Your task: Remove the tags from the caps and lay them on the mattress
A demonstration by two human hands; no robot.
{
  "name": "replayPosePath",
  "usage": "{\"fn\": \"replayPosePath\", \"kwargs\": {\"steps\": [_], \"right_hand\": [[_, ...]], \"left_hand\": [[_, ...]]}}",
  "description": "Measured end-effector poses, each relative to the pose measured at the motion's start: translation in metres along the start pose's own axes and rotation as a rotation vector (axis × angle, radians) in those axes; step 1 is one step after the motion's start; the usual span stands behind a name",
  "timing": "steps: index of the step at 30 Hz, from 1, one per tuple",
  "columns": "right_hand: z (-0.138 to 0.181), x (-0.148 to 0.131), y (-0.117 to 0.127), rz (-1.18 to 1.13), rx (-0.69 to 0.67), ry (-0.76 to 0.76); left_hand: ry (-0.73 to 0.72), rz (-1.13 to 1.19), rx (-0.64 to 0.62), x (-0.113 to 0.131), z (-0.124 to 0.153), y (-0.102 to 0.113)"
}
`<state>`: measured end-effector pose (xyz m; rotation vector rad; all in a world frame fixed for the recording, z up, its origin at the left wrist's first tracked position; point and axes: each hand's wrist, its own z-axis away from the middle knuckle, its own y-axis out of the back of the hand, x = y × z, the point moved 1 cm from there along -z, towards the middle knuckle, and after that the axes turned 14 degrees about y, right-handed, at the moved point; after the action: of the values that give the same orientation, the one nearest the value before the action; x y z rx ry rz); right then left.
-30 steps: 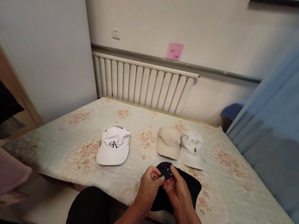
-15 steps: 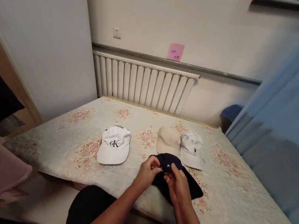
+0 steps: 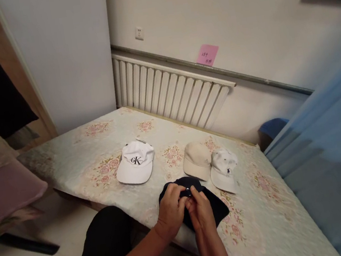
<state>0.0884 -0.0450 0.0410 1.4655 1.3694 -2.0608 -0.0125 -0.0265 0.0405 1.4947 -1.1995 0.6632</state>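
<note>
Left hand (image 3: 171,210) now closer to right hand (image 3: 201,211), both with a grip on dark cap (image 3: 216,208) (white cap (image 3: 136,163) lettered "CK")

Dark cap (image 3: 218,209) over flowered cover (image 3: 282,231), gripped by left hand (image 3: 171,208) and right hand (image 3: 201,209) near a small shiny fitting (image 3: 188,191). From dark cap: "CK" cap (image 3: 136,164) beyond, left; beige cap (image 3: 196,161) just beyond; emblem-marked white cap (image 3: 224,168) beyond, right; radiator (image 3: 169,89) well beyond.
</note>
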Motion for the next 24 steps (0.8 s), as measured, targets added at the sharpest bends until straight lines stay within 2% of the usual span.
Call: {"fn": "replayPosePath", "kwargs": {"steps": [15,19,21,24], "right_hand": [[0.005,0.001,0.001,-0.021,-0.056,-0.050],[0.004,0.001,0.002,-0.010,-0.072,-0.054],[0.003,0.001,0.003,-0.007,-0.080,-0.055],[0.003,0.000,0.003,-0.003,-0.095,-0.062]], "left_hand": [[0.043,-0.009,-0.097,-0.003,-0.002,0.003],[0.051,0.036,-0.090,-0.007,-0.005,0.003],[0.096,0.106,-0.108,-0.009,-0.007,0.003],[0.243,0.267,-0.178,-0.014,-0.010,0.003]]}}
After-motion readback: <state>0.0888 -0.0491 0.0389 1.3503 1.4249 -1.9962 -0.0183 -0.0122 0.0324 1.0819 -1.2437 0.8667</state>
